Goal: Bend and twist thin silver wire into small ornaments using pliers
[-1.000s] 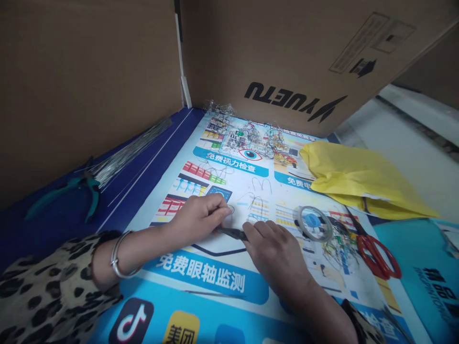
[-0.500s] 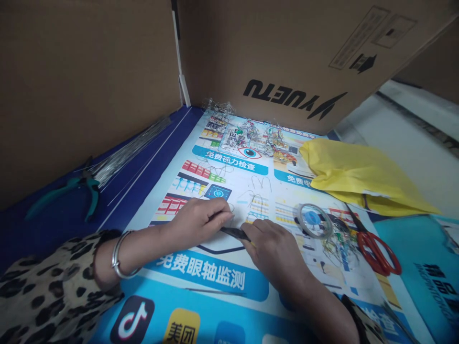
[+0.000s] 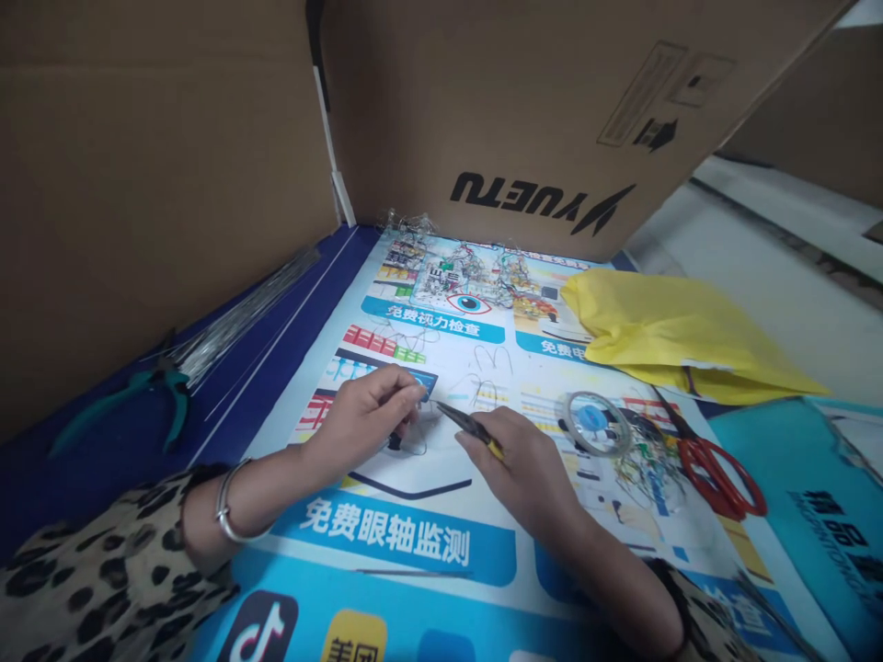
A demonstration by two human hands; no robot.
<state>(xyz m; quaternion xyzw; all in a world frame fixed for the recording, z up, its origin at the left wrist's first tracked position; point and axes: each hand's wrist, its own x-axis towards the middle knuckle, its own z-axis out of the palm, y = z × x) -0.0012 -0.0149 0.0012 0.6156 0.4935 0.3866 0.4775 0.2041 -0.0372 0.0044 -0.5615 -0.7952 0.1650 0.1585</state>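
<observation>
My right hand (image 3: 528,464) is closed around needle-nose pliers (image 3: 472,425) with dark jaws and a bit of yellow on the handle. Their tip points left, close to the fingers of my left hand (image 3: 372,411). Those left fingers are pinched on a thin bent wire (image 3: 422,449), which curves down over the printed sheet; its ends are hard to see. Whether the jaws touch the wire, I cannot tell. Just beyond the hands lies another bent wire (image 3: 492,357) with looped, M-like bends.
Green-handled pliers (image 3: 180,405) and a bundle of straight wires (image 3: 241,308) lie at left. At right are a tape roll (image 3: 624,439), red-handled scissors (image 3: 721,478), a yellow bag (image 3: 676,322) and a teal bag (image 3: 779,478). Cardboard (image 3: 428,110) walls the back.
The pliers have swung from pointing left between the hands to tilting up and left, farther from my left palm. My left hand has risen slightly, and the wire below it shows more.
</observation>
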